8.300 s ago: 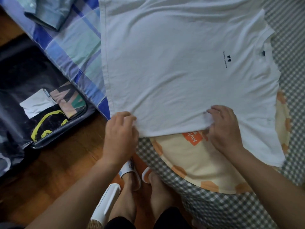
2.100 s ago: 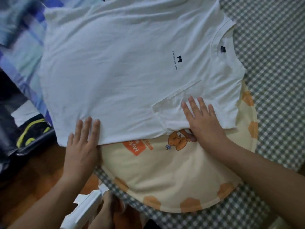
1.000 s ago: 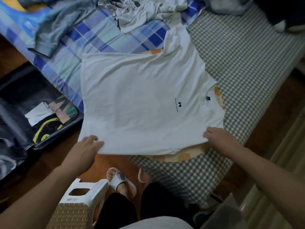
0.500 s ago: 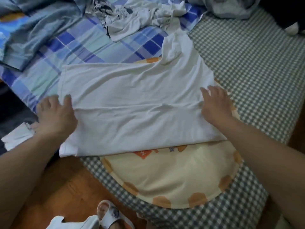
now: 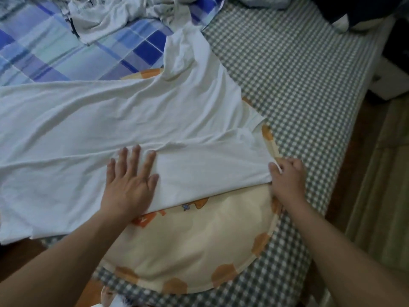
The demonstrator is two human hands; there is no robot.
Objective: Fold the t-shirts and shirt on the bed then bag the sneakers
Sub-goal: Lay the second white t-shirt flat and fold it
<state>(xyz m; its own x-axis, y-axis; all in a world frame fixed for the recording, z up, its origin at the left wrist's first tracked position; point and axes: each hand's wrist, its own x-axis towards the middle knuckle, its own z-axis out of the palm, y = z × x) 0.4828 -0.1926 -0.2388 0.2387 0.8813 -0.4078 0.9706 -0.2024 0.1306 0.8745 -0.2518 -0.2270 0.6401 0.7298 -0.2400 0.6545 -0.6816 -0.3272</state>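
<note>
- The white t-shirt [image 5: 124,120] lies on the bed [image 5: 309,89] with its long axis running left to right across the view; its collar end is to the right, its hem end runs off the left edge.
- One sleeve [image 5: 186,52] sticks up and away from the body of the shirt, towards the far side of the bed.
- The cloth is plain white and lightly creased, and its near long side is folded over the middle, leaving a fold ridge along the length.
- The left hand [image 5: 130,180] lies flat on the folded part, fingers straight and spread, pressing it down.
- The right hand [image 5: 287,176] pinches the shirt's right-hand near corner between thumb and curled fingers.
- Under the shirt lies one round cream cushion [image 5: 199,240] with orange patches at its rim, resting on the green checked sheet.
- One blue plaid blanket [image 5: 66,52] covers the far left, with one crumpled pale garment [image 5: 106,16] lying on it.
- Two hands and one spread t-shirt show.
</note>
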